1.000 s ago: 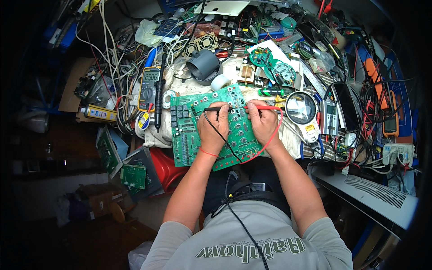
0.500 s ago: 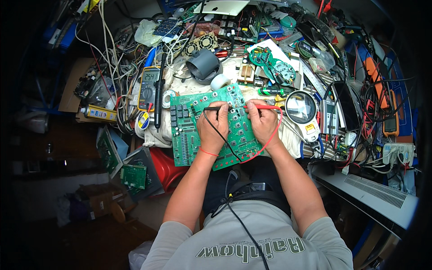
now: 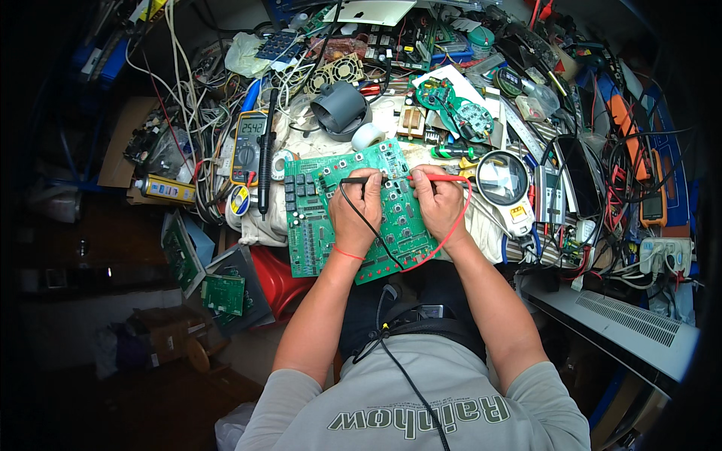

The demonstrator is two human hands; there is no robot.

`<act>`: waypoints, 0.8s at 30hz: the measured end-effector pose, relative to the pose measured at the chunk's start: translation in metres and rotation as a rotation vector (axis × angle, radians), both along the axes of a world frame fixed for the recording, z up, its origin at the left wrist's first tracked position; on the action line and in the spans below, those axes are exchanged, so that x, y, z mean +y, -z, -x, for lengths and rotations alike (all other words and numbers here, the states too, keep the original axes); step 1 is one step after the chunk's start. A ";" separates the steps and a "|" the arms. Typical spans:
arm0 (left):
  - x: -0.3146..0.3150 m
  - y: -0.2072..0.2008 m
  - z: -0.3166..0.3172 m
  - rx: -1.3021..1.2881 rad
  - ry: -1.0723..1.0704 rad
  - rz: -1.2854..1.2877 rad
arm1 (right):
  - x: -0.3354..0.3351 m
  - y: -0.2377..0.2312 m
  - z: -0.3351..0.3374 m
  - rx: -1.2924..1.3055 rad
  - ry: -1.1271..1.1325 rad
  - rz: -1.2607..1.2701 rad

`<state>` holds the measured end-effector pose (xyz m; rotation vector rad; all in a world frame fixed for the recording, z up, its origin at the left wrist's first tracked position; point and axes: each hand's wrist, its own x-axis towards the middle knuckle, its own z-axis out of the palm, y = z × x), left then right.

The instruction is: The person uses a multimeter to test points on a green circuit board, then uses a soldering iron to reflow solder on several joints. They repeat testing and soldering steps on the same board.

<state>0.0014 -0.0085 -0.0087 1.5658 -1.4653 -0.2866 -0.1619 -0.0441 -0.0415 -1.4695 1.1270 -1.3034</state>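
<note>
A large green circuit board [image 3: 308,225] lies tilted at the bench's near edge, under both my hands. My left hand [image 3: 355,210] is closed round a black test probe [image 3: 353,180], its tip pointing right over the board's upper middle. In my right hand [image 3: 438,201] is a red test probe [image 3: 451,178], pinched and pointing left toward the black one. The tips are small, and I cannot tell exactly what they touch. Black and red leads loop down across the board. To the left lies a yellow-edged multimeter [image 3: 248,149] with a lit number display, beside a black pen-shaped tool [image 3: 265,154].
Beyond the board stand a grey cylindrical cup [image 3: 338,109] and a tape roll [image 3: 368,137]. Right of my hand lie a magnifier [image 3: 503,179] and a green-handled screwdriver [image 3: 451,152]. Round green boards [image 3: 472,120] and tangled cables [image 3: 188,98] crowd the bench. A red stool [image 3: 277,282] is below.
The last digit on the multimeter's display has changed slightly. The black probe's tip seems to have shifted a little; both hands stay in nearly the same place.
</note>
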 end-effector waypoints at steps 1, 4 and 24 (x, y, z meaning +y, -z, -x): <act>0.000 0.000 0.000 -0.001 -0.002 0.001 | 0.000 0.001 0.000 -0.001 0.001 0.001; -0.001 0.002 0.000 -0.003 -0.002 0.004 | -0.001 0.003 -0.001 -0.005 0.007 0.021; 0.007 -0.026 -0.005 0.137 0.104 0.015 | 0.002 0.001 0.001 -0.157 0.016 0.057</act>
